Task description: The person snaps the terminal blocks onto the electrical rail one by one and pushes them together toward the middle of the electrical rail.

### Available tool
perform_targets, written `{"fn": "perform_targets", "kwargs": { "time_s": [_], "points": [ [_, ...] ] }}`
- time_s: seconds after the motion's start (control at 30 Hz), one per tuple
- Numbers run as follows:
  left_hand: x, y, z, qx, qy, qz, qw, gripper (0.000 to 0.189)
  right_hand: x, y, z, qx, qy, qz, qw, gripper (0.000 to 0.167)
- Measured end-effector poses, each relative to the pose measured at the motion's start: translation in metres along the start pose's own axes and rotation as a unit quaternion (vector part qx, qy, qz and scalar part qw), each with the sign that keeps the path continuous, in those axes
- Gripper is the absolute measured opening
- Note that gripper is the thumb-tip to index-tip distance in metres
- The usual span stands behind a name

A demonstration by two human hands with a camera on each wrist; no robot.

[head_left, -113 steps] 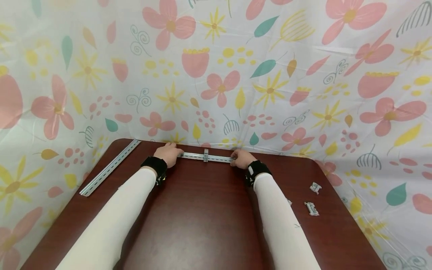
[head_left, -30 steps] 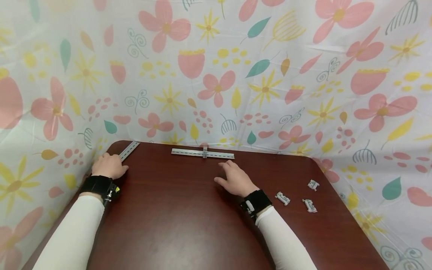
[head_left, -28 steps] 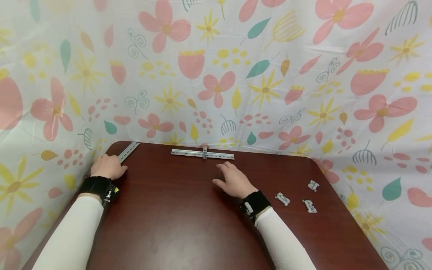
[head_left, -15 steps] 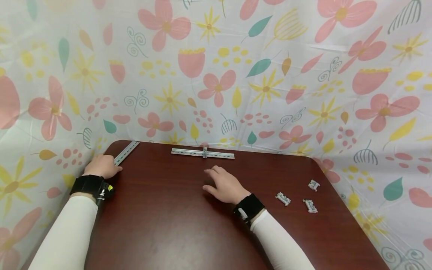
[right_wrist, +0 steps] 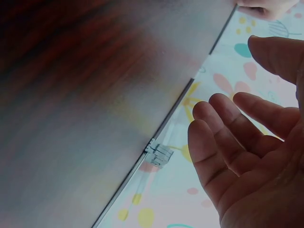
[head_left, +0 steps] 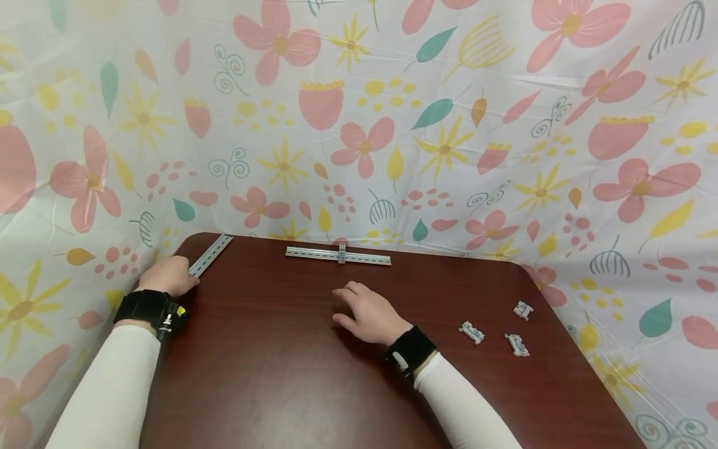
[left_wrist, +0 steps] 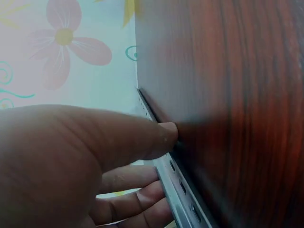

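Note:
My left hand [head_left: 167, 275] is at the left table edge, pinching a slotted metal DIN rail [head_left: 210, 255] that lies slantwise there. In the left wrist view the thumb lies on one side of the rail [left_wrist: 183, 190] and the fingers curl against the other; its near part is hidden by the hand in the head view. A shorter DIN rail [head_left: 314, 253] lies along the back edge, a grey terminal block [head_left: 341, 252] clipped across its middle. My right hand [head_left: 370, 312] hovers over the table's middle, fingers relaxed, holding nothing.
Three loose, pale terminal blocks lie on the right side: one nearer the middle [head_left: 472, 332], one farther right [head_left: 517, 345] and one behind [head_left: 523, 310]. A flowered curtain [head_left: 449, 187] hangs behind and beside the dark wooden table [head_left: 269, 362].
Both hands have left the back rail. My left hand went to the left rail and lately shifted slightly leftward along it; my right hand drew back toward the table's middle.

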State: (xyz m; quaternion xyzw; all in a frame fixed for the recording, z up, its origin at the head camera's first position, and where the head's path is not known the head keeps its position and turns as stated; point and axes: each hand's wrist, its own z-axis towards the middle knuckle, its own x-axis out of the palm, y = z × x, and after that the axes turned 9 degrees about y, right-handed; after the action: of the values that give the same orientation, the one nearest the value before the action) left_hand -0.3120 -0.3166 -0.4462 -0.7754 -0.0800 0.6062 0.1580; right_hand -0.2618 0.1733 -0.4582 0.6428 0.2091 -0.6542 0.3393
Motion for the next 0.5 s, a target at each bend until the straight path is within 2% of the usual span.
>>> {"fn": "perform_targets", "kwargs": {
  "time_s": [0.33, 0.5],
  "points": [
    [-0.0020, 0.0005, -0.0028, -0.006, 0.008, -0.008, 0.9999, 0.023, 0.0027, 0.0028, 0.0010, -0.001, 0.010, 0.016, 0.9998, 0.053],
    [-0.0045, -0.0021, -0.0047, 0.008, 0.006, -0.008, 0.9999, 0.029, 0.0022, 0.0076, 0.0058, -0.002, 0.017, 0.034, 0.9993, 0.055]
  ]
}}
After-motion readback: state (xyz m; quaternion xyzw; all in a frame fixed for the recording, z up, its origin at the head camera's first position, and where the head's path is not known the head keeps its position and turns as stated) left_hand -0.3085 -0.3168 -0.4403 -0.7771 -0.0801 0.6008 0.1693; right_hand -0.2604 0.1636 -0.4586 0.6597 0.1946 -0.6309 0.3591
